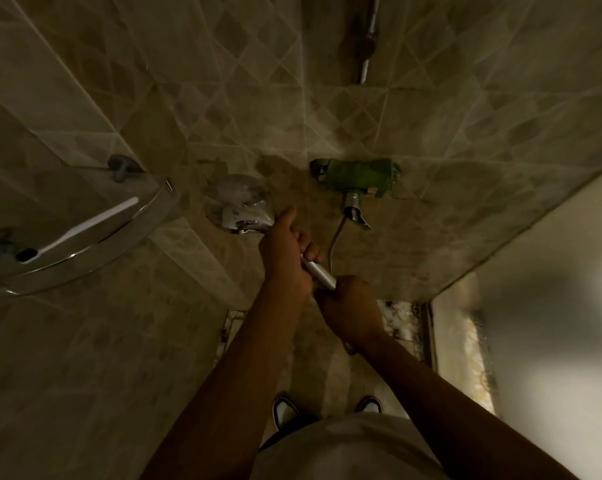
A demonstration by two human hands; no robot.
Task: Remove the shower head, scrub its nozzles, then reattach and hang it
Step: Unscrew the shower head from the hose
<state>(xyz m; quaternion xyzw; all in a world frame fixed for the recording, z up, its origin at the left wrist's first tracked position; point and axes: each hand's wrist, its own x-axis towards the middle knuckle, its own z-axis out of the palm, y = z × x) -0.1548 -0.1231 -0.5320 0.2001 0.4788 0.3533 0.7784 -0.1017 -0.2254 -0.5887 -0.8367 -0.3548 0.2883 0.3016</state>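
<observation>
No legible text/brands. Left hand (285, 251) grips shower head (239, 202) handle near the head; right hand (348, 306) clenched round handle base/hose (334, 242) joint. Toothbrush (85, 226) on corner shelf (95, 244) at left, well apart; green-wrapped tap (358, 178) just right.

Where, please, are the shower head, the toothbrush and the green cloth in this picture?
shower head (235, 199): head view, on its round chrome face.
toothbrush (88, 225): head view, mid-handle, on the glass shelf.
green cloth (361, 176): head view, its middle, over the tap.
</observation>
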